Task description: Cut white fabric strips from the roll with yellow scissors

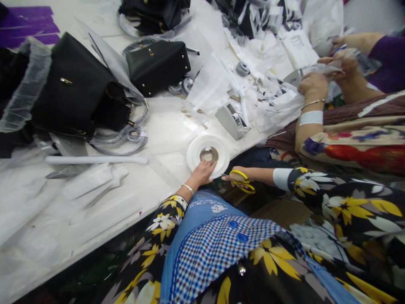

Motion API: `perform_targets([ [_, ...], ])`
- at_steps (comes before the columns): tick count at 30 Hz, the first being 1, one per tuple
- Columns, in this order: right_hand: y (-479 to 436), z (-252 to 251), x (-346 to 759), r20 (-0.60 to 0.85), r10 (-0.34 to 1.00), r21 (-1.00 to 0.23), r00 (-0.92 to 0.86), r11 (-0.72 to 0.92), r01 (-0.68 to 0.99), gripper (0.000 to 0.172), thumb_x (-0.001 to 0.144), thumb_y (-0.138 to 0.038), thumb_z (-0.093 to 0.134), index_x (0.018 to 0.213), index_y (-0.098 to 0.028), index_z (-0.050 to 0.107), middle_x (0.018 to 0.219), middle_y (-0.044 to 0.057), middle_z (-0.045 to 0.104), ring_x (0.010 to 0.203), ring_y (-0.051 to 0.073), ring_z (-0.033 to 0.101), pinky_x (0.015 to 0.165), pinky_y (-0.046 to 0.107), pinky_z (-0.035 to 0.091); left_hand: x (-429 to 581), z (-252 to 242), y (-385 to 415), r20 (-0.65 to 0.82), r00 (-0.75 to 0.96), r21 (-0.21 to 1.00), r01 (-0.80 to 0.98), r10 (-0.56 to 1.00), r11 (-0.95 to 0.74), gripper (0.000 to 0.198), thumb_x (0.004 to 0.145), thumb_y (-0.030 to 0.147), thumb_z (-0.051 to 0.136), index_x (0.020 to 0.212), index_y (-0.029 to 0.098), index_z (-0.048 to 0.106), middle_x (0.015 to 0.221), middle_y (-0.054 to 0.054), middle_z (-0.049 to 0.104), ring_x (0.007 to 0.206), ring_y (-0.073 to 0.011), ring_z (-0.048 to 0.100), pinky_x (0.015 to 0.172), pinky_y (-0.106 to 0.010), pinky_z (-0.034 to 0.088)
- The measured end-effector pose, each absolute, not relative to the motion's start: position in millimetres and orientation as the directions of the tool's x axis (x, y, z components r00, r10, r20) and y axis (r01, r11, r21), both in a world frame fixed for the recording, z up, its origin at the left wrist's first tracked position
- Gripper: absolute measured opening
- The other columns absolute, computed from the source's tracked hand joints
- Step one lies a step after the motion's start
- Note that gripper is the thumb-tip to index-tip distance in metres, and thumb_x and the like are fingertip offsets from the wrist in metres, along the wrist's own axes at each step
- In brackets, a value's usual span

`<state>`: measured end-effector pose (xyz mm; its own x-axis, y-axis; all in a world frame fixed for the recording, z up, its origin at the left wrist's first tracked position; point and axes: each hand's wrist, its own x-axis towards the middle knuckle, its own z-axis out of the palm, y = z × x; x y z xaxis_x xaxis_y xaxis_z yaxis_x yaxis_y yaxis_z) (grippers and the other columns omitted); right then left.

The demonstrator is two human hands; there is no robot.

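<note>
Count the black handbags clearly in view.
3: a large bag at left, a second bag right of it, a third bag behind that, cut off at the top. A dark shape at far left may be another.

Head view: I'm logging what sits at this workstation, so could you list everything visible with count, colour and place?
Table: one, white, centre and left
Handbags: at least three, black, left and top
Purple patch: one, top left
Coiled straps: several, grey, near handbags and scraps
Tube: one, white, left of roll
Sheets and scraps: uncountable, mostly white, top centre and right
Dispenser: one, grey, beyond roll
Roll: one, white, brownish core, table edge
Scissors: one, yellow handles, in right hand
Co-workers' hands: at least two, bare, upper right
Apron: one, blue, checked section, lower centre
Sleeves: two, black floral, either side of apron
Left hand: one, bare, on roll
Right hand: one, bare, beside roll
</note>
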<state>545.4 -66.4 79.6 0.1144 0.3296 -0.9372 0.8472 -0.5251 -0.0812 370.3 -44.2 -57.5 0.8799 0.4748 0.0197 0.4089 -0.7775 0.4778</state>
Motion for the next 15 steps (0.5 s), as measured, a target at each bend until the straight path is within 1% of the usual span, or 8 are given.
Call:
perform_targets([
  [2,-88,69,542,-0.935,0.330,-0.073,0.131,-0.540,0.839,0.034,0.093,-0.043,0.055,0.100,-0.012,0.063,0.094,0.004,0.065,0.079,0.015,0.063,0.070,0.029,0.055,369,-58,-44,0.028,0.878,0.473,0.410,0.478,-0.780,0.086,0.069,0.033,0.068,0.141,0.001,0.033,0.123,-0.023,0.052,0.107,-0.0329,0.050,0.099,-0.043,0.032],
  [4,-105,60,542,-0.931,0.335,-0.071,0.149,-0.565,0.822,0.046,0.091,-0.054,0.050,0.082,-0.011,0.064,0.073,0.004,0.064,0.062,0.013,0.062,0.058,0.025,0.052,368,-59,-44,0.036,0.890,0.457,0.390,0.455,-0.799,0.085,0.068,0.032,0.067,0.141,0.003,0.034,0.125,-0.022,0.052,0.107,-0.0327,0.050,0.100,-0.044,0.032],
  [6,-115,54,545,-0.930,0.329,-0.078,0.163,-0.612,0.787,0.060,0.087,-0.066,0.046,0.067,-0.012,0.060,0.052,0.002,0.056,0.045,0.012,0.055,0.047,0.023,0.047,367,-60,-44,0.043,0.900,0.446,0.371,0.434,-0.814,0.086,0.068,0.031,0.068,0.142,0.005,0.033,0.127,-0.023,0.050,0.109,-0.0331,0.049,0.101,-0.045,0.031],
  [8,-112,51,547,-0.944,0.288,-0.079,0.160,-0.669,0.739,0.064,0.083,-0.073,0.044,0.064,-0.013,0.059,0.042,0.000,0.048,0.036,0.011,0.049,0.041,0.023,0.044,367,-60,-42,0.046,0.898,0.454,0.372,0.439,-0.810,0.087,0.068,0.032,0.068,0.142,0.005,0.032,0.127,-0.023,0.051,0.110,-0.0331,0.049,0.100,-0.045,0.032],
  [9,-106,51,549,-0.960,0.239,-0.063,0.148,-0.694,0.717,0.065,0.083,-0.074,0.043,0.067,-0.013,0.059,0.041,-0.001,0.047,0.034,0.010,0.046,0.040,0.022,0.043,367,-61,-41,0.044,0.894,0.462,0.377,0.445,-0.803,0.087,0.068,0.034,0.068,0.142,0.005,0.033,0.125,-0.022,0.052,0.109,-0.0328,0.049,0.100,-0.045,0.032],
  [11,-85,55,551,-0.990,0.097,0.003,0.105,-0.719,0.695,0.068,0.086,-0.073,0.037,0.074,-0.011,0.061,0.044,-0.001,0.047,0.033,0.008,0.042,0.038,0.020,0.040,367,-61,-38,0.035,0.888,0.479,0.387,0.458,-0.788,0.087,0.068,0.038,0.068,0.141,0.005,0.034,0.121,-0.021,0.054,0.107,-0.0321,0.050,0.098,-0.043,0.034],
  [13,-61,59,552,-0.995,-0.058,0.103,0.087,-0.698,0.709,0.070,0.089,-0.070,0.029,0.079,-0.008,0.061,0.049,0.001,0.051,0.034,0.007,0.041,0.037,0.019,0.038,368,-62,-36,0.026,0.885,0.488,0.395,0.465,-0.778,0.086,0.069,0.041,0.067,0.141,0.005,0.035,0.119,-0.020,0.055,0.105,-0.0315,0.051,0.097,-0.043,0.035],
  [15,-40,60,552,-0.985,-0.150,0.167,0.089,-0.654,0.738,0.070,0.091,-0.068,0.028,0.082,-0.007,0.061,0.055,0.005,0.055,0.036,0.007,0.042,0.037,0.018,0.037,368,-62,-35,0.023,0.885,0.495,0.394,0.465,-0.774,0.087,0.069,0.041,0.066,0.141,0.006,0.034,0.120,-0.020,0.055,0.104,-0.0312,0.051,0.097,-0.043,0.035],
])
